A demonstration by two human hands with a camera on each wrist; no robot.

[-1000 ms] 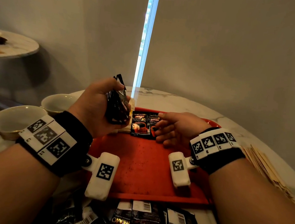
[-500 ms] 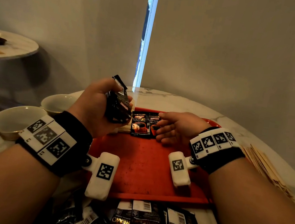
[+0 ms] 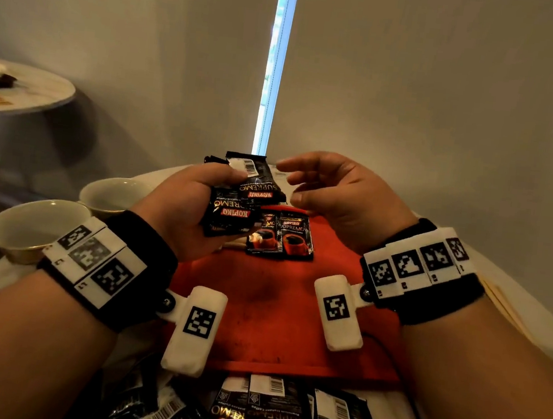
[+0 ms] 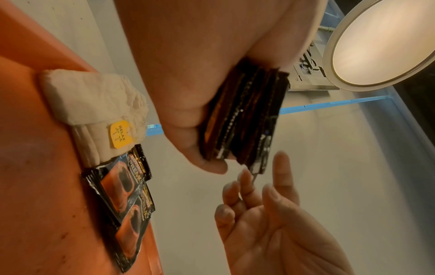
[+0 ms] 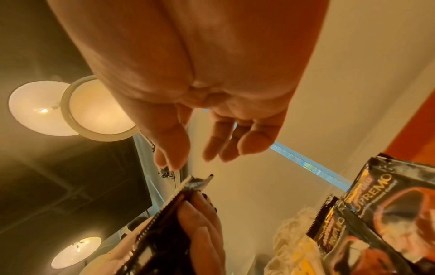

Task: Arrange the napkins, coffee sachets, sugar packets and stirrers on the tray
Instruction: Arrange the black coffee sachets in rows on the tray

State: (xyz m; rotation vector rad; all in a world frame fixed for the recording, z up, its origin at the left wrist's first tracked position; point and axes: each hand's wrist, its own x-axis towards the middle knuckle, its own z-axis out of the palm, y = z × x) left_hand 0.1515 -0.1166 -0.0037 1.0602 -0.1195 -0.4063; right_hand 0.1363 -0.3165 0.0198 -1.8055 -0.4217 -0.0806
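Note:
My left hand [image 3: 197, 200] grips a stack of black Kopiko coffee sachets [image 3: 245, 195] above the far left of the red tray [image 3: 276, 316]; the stack [image 4: 244, 119] shows edge-on in the left wrist view. My right hand [image 3: 336, 188] hovers just right of the stack, fingers relaxed and empty, its fingertips [image 5: 212, 148] close to the sachets' top edge [image 5: 195, 182]. Two sachets [image 3: 281, 234] lie side by side on the tray's far part, with folded white napkins [image 4: 94, 104] beside them.
Several more coffee sachets [image 3: 265, 414] lie on the table in front of the tray's near edge. Two cream bowls [image 3: 35, 226] stand at the left. Wooden stirrers [image 3: 505, 304] lie to the right, partly behind my right wrist. A second round table [image 3: 20, 90] is far left.
My right hand has lifted off the sachets on the tray and risen toward the stack. My left hand has turned the stack so its printed faces show.

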